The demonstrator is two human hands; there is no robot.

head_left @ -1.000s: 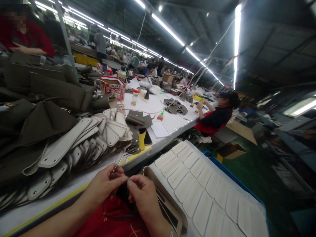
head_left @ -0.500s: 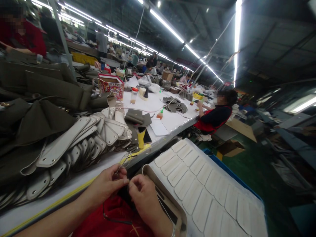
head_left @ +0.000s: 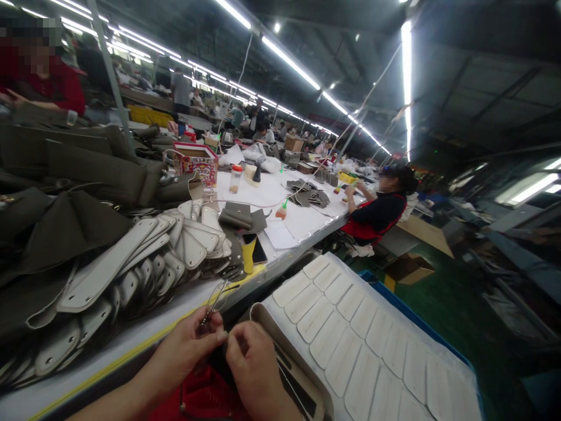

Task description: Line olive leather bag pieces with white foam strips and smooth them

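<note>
Low in the view, my left hand [head_left: 195,345] is closed round a thin metal tool [head_left: 215,304] whose slim end points up toward the table edge. My right hand [head_left: 252,354] is pinched, its fingertips almost against the left thumb; anything between them is too small to make out. Under both hands lies red cloth [head_left: 201,394]. Left of them, a pile of pale straps with metal studs [head_left: 105,263] covers the table. On the right, rows of pale rounded pieces [head_left: 350,327] lie on a white sheet beside an open tan piece [head_left: 302,374].
Dark olive pieces [head_left: 87,164] are heaped at the left. A yellow-handled item [head_left: 248,254], a phone [head_left: 258,248], a red patterned box [head_left: 197,164] and a jar [head_left: 235,178] stand or lie on the table [head_left: 267,187]. A person in red and black [head_left: 377,213] sits beyond.
The view has shifted slightly, so the table things sit a little lower. Both hands keep nearly the same pose, fingertips together. The seated person's hands have moved slightly.
</note>
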